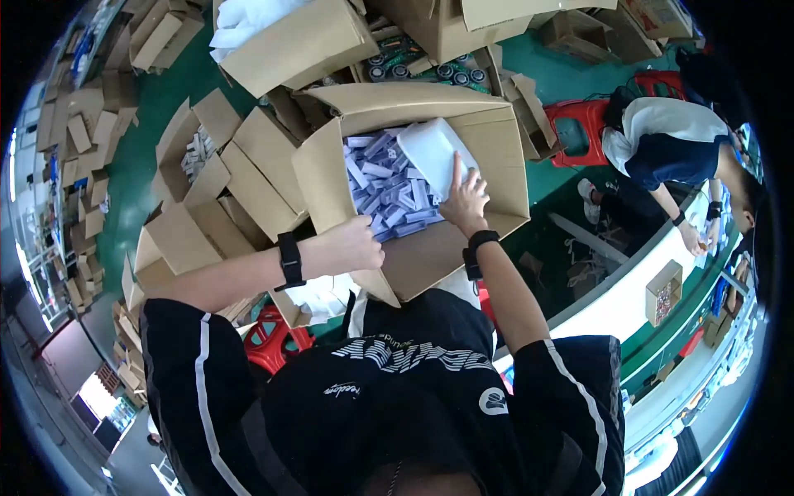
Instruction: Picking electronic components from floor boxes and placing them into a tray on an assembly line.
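White, rounded-corner, plastic-looking tray [427,152]: inside our open brown cardboard box [318,175], over small lavender blocks [379,187]; probably light, stiff, slightly slippery, best held by its edges.
Our right hand [466,201]: fingers spread on the tray; whether the thumb pinches, we cannot tell.
Our left hand [354,245]: curled into a fist at the box's near-left side.

Red stool [590,139] to your right, co-worker [668,147] at a white table [608,306], green floor [139,157] at your left
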